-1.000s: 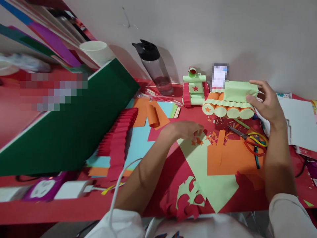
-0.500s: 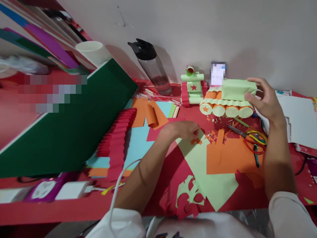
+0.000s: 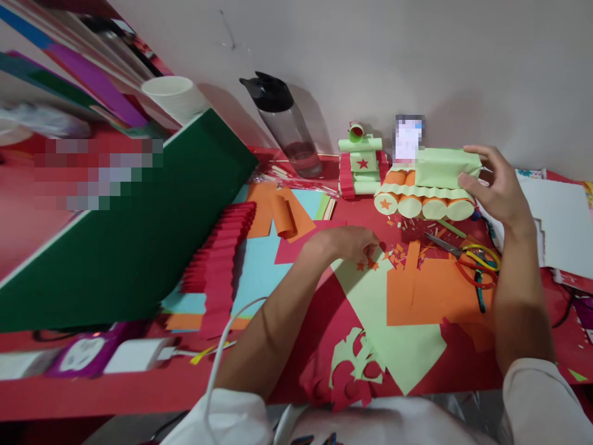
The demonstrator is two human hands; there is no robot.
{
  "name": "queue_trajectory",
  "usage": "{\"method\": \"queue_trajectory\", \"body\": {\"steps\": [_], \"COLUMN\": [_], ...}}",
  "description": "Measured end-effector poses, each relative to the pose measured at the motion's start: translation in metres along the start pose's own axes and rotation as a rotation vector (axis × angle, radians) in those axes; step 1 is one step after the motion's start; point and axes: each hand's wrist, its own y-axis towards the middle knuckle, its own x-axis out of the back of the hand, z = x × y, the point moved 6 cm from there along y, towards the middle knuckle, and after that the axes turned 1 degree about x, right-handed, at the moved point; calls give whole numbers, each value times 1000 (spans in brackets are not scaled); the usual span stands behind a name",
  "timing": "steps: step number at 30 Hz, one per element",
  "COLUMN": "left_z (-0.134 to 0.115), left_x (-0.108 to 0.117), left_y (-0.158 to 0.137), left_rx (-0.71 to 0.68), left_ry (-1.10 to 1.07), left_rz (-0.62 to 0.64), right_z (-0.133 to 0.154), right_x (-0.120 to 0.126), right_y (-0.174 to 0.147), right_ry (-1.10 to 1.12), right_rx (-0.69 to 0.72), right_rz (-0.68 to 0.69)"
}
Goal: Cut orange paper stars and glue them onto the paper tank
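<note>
A paper model tank (image 3: 447,168) in light green and orange stands at the back right, with round paper wheels along its side. One front wheel bears an orange star. My right hand (image 3: 498,185) is closed round the tank's far right end, thumb on the near side. My left hand (image 3: 354,243) reaches down over a light green sheet (image 3: 407,346), its fingers curled together beside small orange paper stars (image 3: 368,266). Whatever lies between those fingertips is hidden. Another green paper model (image 3: 362,164) with red tracks and a red star stands left of the tank.
Scissors (image 3: 458,253) lie on an orange sheet (image 3: 430,296) near my right forearm. Green paper scraps (image 3: 354,358) are at the near edge. Pleated red paper (image 3: 220,259) and a green board (image 3: 139,228) are on the left. A water bottle (image 3: 291,130) stands by the wall.
My left hand has shifted slightly to the right over the orange stars. My right hand keeps its hold on the tank, which has stayed in place.
</note>
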Motion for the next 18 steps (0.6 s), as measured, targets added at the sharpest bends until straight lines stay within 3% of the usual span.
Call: {"method": "queue_trajectory", "body": {"steps": [8, 14, 18], "left_z": [-3, 8, 17], "left_x": [-1, 19, 29], "left_y": [-12, -22, -31], "left_rx": [-28, 35, 206], "left_ry": [-153, 13, 106], "left_rz": [67, -97, -190], "right_z": [0, 1, 2], "right_x": [1, 2, 0], "right_y": [0, -1, -1], "right_ry": [-28, 1, 12], "right_rx": [7, -12, -11], "right_rz": [1, -7, 2]}}
